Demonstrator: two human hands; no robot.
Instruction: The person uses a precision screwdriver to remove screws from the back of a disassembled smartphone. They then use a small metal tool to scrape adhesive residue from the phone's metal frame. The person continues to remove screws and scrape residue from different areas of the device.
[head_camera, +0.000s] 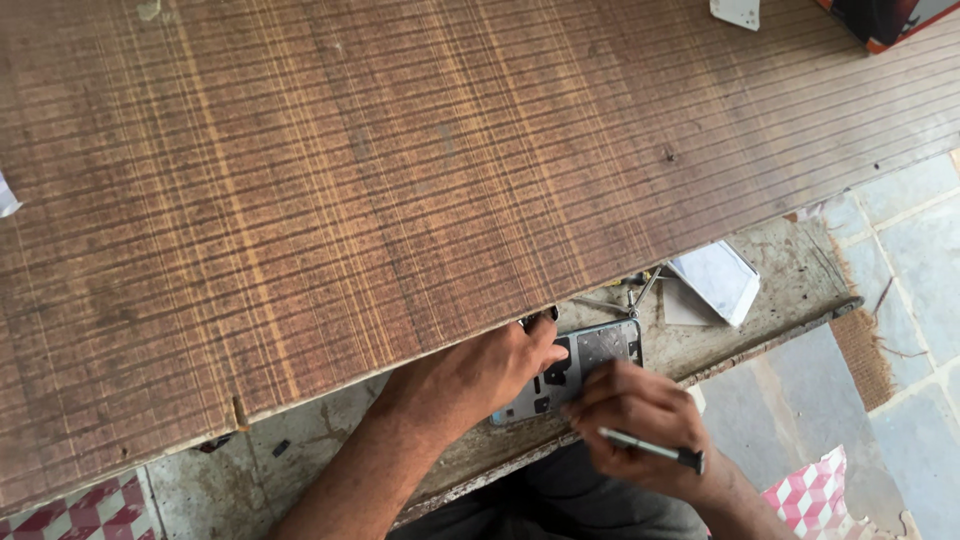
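An opened phone (590, 358) with its back cover off lies on a grey lower shelf (780, 290) just under the edge of a wooden tabletop (400, 180). My left hand (480, 375) rests on the phone's left side and holds it down. My right hand (635, 420) grips a thin metal screwdriver (650, 448) whose dark handle end points right, its fingers bent over the phone's lower right part. The tool's tip is hidden under my fingers.
Small metal tools (630, 295) and a white folded paper (715, 280) lie on the shelf behind the phone. A white scrap (735, 12) and a dark orange-edged box (885, 20) sit at the tabletop's far right. Tiled floor (900, 300) lies to the right.
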